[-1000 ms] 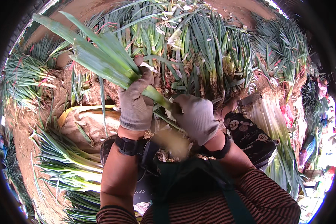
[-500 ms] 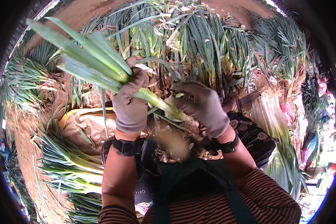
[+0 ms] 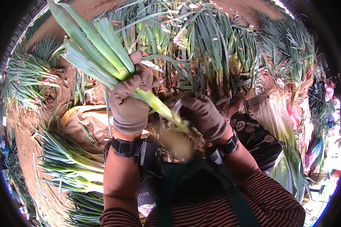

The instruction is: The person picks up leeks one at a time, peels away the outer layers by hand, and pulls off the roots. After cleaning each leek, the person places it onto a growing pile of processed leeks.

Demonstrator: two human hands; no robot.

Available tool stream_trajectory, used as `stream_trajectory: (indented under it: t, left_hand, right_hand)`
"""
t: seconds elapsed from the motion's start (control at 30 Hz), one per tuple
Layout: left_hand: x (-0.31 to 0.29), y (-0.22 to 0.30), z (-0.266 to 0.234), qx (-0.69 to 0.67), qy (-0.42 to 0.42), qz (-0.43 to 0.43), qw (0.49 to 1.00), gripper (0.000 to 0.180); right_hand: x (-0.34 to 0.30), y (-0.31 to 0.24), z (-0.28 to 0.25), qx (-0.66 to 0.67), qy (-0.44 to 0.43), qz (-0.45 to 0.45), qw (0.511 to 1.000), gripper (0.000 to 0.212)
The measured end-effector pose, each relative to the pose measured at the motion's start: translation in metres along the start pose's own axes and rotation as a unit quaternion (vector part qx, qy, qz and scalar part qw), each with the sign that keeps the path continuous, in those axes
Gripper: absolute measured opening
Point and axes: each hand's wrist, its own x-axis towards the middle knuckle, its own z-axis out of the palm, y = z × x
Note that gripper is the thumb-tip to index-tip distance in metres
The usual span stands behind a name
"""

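Note:
My left hand (image 3: 130,100), in a grey-brown glove, is wrapped round the middle of a large green onion (image 3: 153,102). Its broad green leaves point up to the left, and the pale root end slants down to the right. At that lower end is my gloved right hand (image 3: 201,113), fingers curled in against the stalk. A thin pale strip of outer skin (image 3: 177,106) shows at its fingertips, partly blurred. The glove hides the far side of the stalk there.
Bundles of green onions (image 3: 212,49) stand in a row across the far side. More lie at the left (image 3: 72,162), beside a pale sack (image 3: 89,126). Trimmed white stalks (image 3: 272,117) lie at the right, next to a black printed cloth (image 3: 254,138) over my leg.
The green onion has tilted more upright, its leaves swinging up and right. My right hand has turned and curled from loosely spread fingers to closed ones against the stalk.

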Motion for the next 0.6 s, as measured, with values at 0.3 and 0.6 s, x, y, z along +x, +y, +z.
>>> stream_trajectory:
  t: [0.3,0.6]
  left_hand:
    - [0.002,-0.002,-0.001,-0.062,0.002,-0.020,0.998,0.054]
    - [0.009,-0.002,-0.020,-0.090,-0.027,-0.007,0.996,0.049]
  right_hand:
    - [-0.010,0.014,-0.028,0.054,-0.037,-0.082,0.994,0.034]
    - [-0.013,0.002,-0.001,-0.539,0.048,-0.240,0.806,0.028]
